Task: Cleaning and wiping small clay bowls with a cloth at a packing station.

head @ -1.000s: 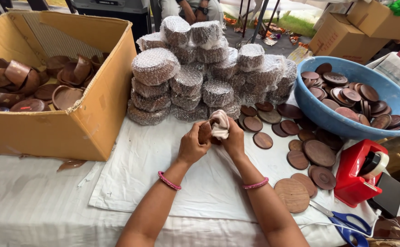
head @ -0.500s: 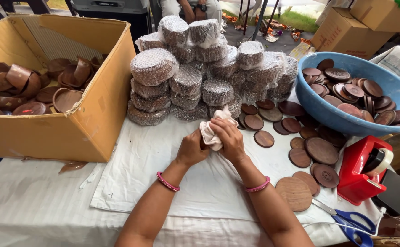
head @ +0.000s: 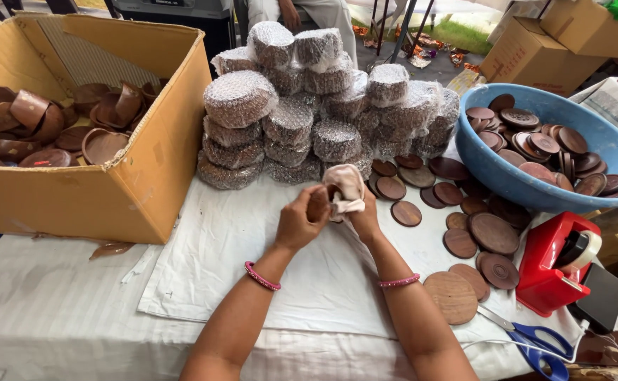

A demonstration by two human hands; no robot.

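While two hands (head: 333,215) rub one disc (head: 317,204): one cloth (head: 346,185).

A cardboard box (head: 111,190) of bowls (head: 100,144) sits at the left, wrapped stacks (head: 288,120) behind the two hands (head: 330,212), a basin (head: 528,190) of discs at the right — loose discs (head: 492,233), a tape dispenser (head: 552,264) and scissors (head: 535,342) before it.

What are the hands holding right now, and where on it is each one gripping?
The left hand pinches a small brown wooden disc by its rim, on edge. The right hand holds a pale cloth bunched against the disc's face.
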